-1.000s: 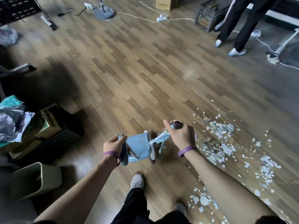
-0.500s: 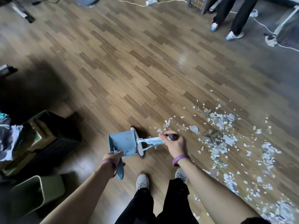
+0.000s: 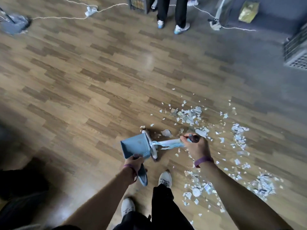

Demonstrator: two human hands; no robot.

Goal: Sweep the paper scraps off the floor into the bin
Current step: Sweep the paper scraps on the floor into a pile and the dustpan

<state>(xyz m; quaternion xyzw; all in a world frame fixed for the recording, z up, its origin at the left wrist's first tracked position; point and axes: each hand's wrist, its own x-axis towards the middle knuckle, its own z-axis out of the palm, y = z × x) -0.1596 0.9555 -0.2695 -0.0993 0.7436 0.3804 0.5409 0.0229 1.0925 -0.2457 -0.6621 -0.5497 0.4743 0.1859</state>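
Reading off the head cam. Wood-plank floor (image 3: 99,80) fills the frame, blurred toward the edges.

Paper scraps (image 3: 189,116) are all on the floor, right of centre. There's a dense patch ahead of the right hand, a loose trail running down the right side to a second clump (image 3: 262,185), and a smaller bunch (image 3: 197,188) just right of the wearer's forward shoe (image 3: 165,179). A few bits lie at the dustpan mouth. I can't tell if any are inside the pan.

A second person's legs (image 3: 172,12) stand at top centre in dark trousers and light shoes, with a dark crate (image 3: 138,3) just to their left. A grey slatted crate (image 3: 295,50) sits at the right edge. A white cable (image 3: 58,18) runs along the top toward a round stand base (image 3: 15,24) at top left.

The blue dustpan (image 3: 135,145) is low over the floor at centre, tilted, with its open side facing right toward the scraps. The broom (image 3: 167,143) has its pale head against the pan mouth, and the shaft leads right.

Left hand (image 3: 134,163) is wrapped around the dustpan handle where it meets the pan. The handle's tail (image 3: 143,176) sticks out below the wrist.

Right hand (image 3: 196,146) has its fingers curled over the broom's dark end, a firm hold.

There's a purple wristband (image 3: 203,161) on the right wrist and another on the left.
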